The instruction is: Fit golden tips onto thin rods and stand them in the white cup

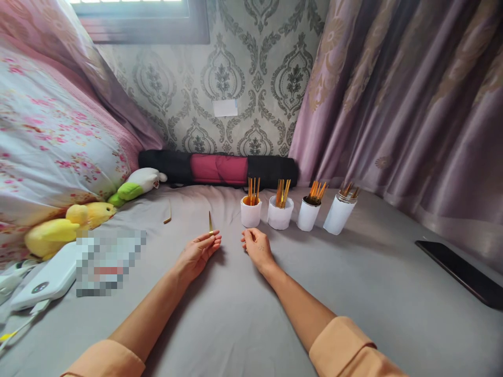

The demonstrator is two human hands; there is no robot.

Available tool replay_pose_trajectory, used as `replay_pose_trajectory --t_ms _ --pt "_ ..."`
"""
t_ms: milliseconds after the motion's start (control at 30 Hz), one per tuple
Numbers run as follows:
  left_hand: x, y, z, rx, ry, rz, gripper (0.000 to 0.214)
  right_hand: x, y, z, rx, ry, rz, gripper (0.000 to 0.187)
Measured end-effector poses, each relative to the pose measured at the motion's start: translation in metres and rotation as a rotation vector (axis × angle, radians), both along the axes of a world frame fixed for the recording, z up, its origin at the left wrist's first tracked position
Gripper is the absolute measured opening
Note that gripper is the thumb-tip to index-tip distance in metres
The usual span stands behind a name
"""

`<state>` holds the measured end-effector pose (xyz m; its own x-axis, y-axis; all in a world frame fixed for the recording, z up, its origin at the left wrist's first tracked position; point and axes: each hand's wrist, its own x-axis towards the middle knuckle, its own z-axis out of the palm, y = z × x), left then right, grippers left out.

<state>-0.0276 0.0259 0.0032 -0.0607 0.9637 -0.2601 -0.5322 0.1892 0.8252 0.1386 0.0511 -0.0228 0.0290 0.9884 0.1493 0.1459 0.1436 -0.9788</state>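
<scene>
My left hand pinches the lower end of a slim gold stick between thumb and fingers; its pointed end stands upward. A little to the right, my right hand is closed with fingers curled, and nothing shows sticking out of it. Just beyond it stands a white-wrapped cup with several gold sticks upright inside. A wider white cup, a narrower white cup and a tilted, white-wrapped jar follow to the right, each holding similar sticks. Another thin stick lies beyond my left hand.
Grey bedding lies under everything. A black-and-red roll rests against the wall. Plush toys, a white power bank with cable and a blurred item are at left; a black phone is at right.
</scene>
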Motion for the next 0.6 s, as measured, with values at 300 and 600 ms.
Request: replay_pose_trajectory --t_ms 300,600 --pt "0.012 -0.014 0.001 -0.022 -0.017 -0.029 0.023 0.001 0.001 0.0 -0.005 0.006 0.004 0.032" --pt "0.021 -0.026 -0.001 0.006 -0.017 -0.063 0.025 0.002 0.002 0.0 0.013 -0.004 0.013 0.034"
